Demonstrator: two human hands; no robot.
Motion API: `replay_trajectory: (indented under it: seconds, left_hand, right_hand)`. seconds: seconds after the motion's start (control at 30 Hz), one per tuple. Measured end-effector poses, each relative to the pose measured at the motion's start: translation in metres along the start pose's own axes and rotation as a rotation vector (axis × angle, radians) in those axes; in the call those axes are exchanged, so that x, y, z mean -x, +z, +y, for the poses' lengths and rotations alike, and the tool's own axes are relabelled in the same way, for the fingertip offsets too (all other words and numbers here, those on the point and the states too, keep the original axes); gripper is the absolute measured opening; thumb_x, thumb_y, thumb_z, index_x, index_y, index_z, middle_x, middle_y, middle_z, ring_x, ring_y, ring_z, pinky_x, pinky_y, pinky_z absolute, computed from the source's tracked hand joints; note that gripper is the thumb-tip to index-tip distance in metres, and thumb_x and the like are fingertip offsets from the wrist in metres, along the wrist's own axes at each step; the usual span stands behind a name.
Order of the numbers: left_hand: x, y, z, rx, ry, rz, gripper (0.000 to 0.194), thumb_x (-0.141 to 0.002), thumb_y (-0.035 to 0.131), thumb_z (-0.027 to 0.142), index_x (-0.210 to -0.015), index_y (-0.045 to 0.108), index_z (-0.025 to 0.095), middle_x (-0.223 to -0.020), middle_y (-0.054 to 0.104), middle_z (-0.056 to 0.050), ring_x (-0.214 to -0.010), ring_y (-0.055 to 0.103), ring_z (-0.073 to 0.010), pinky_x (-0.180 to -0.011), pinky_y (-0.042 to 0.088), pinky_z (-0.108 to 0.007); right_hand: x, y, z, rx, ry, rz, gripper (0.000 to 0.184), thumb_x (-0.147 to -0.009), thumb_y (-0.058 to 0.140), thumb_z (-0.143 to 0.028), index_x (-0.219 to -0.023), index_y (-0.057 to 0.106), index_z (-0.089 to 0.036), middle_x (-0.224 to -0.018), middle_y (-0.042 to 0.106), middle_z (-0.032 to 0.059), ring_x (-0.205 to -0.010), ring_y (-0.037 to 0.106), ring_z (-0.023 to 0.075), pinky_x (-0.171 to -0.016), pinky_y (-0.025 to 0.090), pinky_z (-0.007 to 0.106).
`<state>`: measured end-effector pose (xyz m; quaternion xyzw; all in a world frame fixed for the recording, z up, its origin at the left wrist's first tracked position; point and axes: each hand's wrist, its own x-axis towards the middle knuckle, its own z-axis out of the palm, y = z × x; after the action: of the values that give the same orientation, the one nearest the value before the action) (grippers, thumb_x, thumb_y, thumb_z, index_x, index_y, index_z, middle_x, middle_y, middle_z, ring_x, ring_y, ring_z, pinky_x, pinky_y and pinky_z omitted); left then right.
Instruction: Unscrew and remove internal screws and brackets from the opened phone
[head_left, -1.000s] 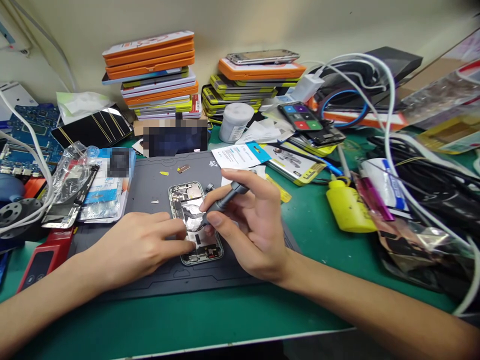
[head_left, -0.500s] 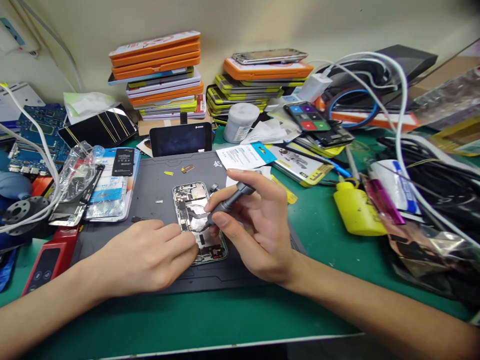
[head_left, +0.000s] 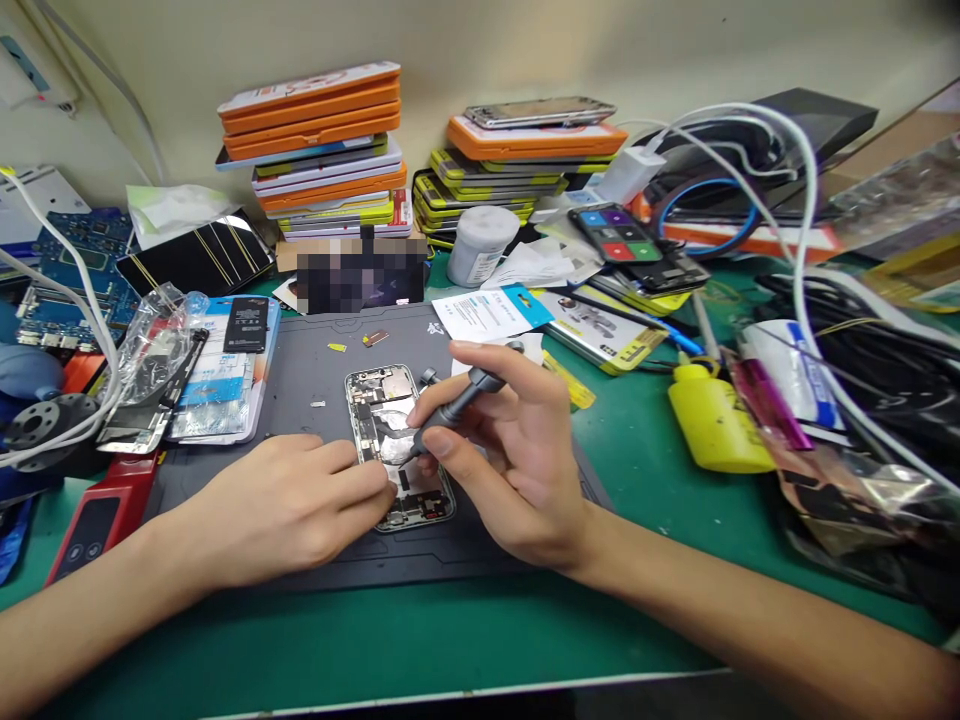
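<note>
Left hand [head_left: 300, 510]: bare, smooth-backed, knuckles softly rounded | Right hand [head_left: 529, 460]: bare, fingers [head_left: 510, 364] slender, thumbnail [head_left: 437, 441] short | Left forearm [head_left: 127, 595]: bare, slim, narrowing toward wrist | Right forearm [head_left: 720, 595]: bare to the view's edge

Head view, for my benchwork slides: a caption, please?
Right hand gripping a dark tool, left hand at an opened phone on a gray mat.

It's an electronics repair workshop, shown by an opened phone [head_left: 390, 412], loose battery [head_left: 246, 324] and circuit board [head_left: 96, 246] (a blue one).
</note>
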<state>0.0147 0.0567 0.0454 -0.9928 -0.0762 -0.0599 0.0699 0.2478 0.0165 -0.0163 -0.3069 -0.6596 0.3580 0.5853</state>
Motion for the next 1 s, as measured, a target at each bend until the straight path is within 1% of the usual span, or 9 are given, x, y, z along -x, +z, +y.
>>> replay_trajectory:
  seconds: [0.13, 0.27, 0.37, 0.4, 0.47, 0.57, 0.63, 0.77, 1.0]
  left_hand:
    - [0.0, 0.0, 0.0, 0.013, 0.015, -0.009, 0.04, -0.115, 0.037, 0.012, -0.112, 0.077, 0.015, -0.095, 0.074, -0.003, -0.072, 0.058, -0.0185, -0.056, 0.043, -0.036]
    - [-0.002, -0.001, 0.006, -0.021, 0.032, 0.063, 0.043, -0.114, 0.037, 0.011, -0.101, 0.078, 0.015, -0.091, 0.075, -0.004, -0.067, 0.057, -0.0179, -0.055, 0.041, -0.036]
    - [0.001, -0.008, 0.0, -0.058, -0.096, 0.118, 0.042, -0.114, 0.038, 0.013, -0.1, 0.078, 0.017, -0.088, 0.075, -0.004, -0.066, 0.061, -0.0175, -0.056, 0.04, -0.035]
    - [0.004, -0.01, -0.005, -0.073, -0.183, 0.098, 0.041, -0.114, 0.039, 0.015, -0.101, 0.078, 0.018, -0.09, 0.076, -0.004, -0.069, 0.064, -0.0179, -0.057, 0.041, -0.034]
    - [0.012, -0.014, -0.018, -0.1, -0.32, 0.006, 0.039, -0.114, 0.042, 0.022, -0.101, 0.079, 0.021, -0.091, 0.077, -0.004, -0.069, 0.067, -0.0193, -0.053, 0.036, -0.034]
    - [0.022, -0.014, -0.033, -0.127, -0.443, -0.116, 0.029, -0.111, 0.053, 0.028, -0.097, 0.078, 0.023, -0.089, 0.078, -0.003, -0.075, 0.071, -0.0224, -0.054, 0.034, -0.032]
    - [0.025, -0.011, -0.036, -0.149, -0.494, -0.166, 0.026, -0.11, 0.056, 0.027, -0.094, 0.076, 0.021, -0.088, 0.078, -0.004, -0.074, 0.07, -0.0229, -0.054, 0.031, -0.033]
    - [0.022, -0.005, -0.028, -0.145, -0.481, -0.17, 0.027, -0.108, 0.053, 0.019, -0.087, 0.069, 0.02, -0.084, 0.074, -0.003, -0.072, 0.068, -0.022, -0.053, 0.028, -0.032]
    - [0.016, -0.004, -0.013, -0.155, -0.399, -0.18, 0.019, -0.101, 0.061, 0.012, -0.085, 0.067, 0.02, -0.08, 0.07, -0.002, -0.065, 0.064, -0.0214, -0.051, 0.03, -0.034]
  right_hand:
    - [-0.001, 0.0, 0.0, -0.001, -0.014, -0.007, 0.055, -0.108, 0.057, -0.011, -0.154, 0.041, -0.035, -0.111, 0.064, 0.003, -0.087, 0.068, 0.0155, -0.083, 0.068, 0.038]
    - [-0.001, -0.001, 0.0, -0.003, -0.004, -0.005, 0.056, -0.107, 0.057, -0.011, -0.155, 0.041, -0.035, -0.112, 0.064, 0.0036, -0.088, 0.068, 0.0157, -0.081, 0.068, 0.037]
    - [-0.001, -0.001, -0.001, -0.001, 0.005, -0.001, 0.055, -0.108, 0.057, -0.012, -0.154, 0.041, -0.037, -0.112, 0.064, 0.0033, -0.083, 0.066, 0.0141, -0.076, 0.067, 0.034]
    - [0.0, -0.001, -0.002, 0.0, 0.008, -0.001, 0.055, -0.108, 0.057, -0.011, -0.154, 0.041, -0.038, -0.111, 0.064, 0.0029, -0.08, 0.065, 0.0133, -0.073, 0.066, 0.033]
    - [0.0, 0.0, -0.002, 0.003, 0.01, -0.002, 0.056, -0.108, 0.056, -0.01, -0.155, 0.041, -0.038, -0.11, 0.064, 0.0024, -0.075, 0.062, 0.0119, -0.07, 0.065, 0.031]
    - [-0.001, 0.0, -0.002, 0.018, 0.002, -0.003, 0.057, -0.107, 0.056, -0.009, -0.155, 0.042, -0.037, -0.109, 0.065, 0.0021, -0.073, 0.061, 0.0112, -0.068, 0.064, 0.029]
    - [-0.001, 0.0, -0.002, 0.032, -0.004, -0.002, 0.057, -0.106, 0.057, -0.009, -0.154, 0.042, -0.036, -0.109, 0.066, 0.0017, -0.072, 0.06, 0.0112, -0.067, 0.063, 0.029]
    - [-0.002, 0.0, -0.001, 0.033, -0.006, -0.003, 0.056, -0.106, 0.057, -0.01, -0.154, 0.041, -0.036, -0.109, 0.066, 0.001, -0.07, 0.06, 0.0117, -0.065, 0.063, 0.031]
    - [0.0, 0.001, 0.0, 0.022, 0.017, -0.003, 0.056, -0.107, 0.057, -0.011, -0.154, 0.04, -0.035, -0.111, 0.066, 0.002, -0.07, 0.06, 0.0124, -0.065, 0.063, 0.032]
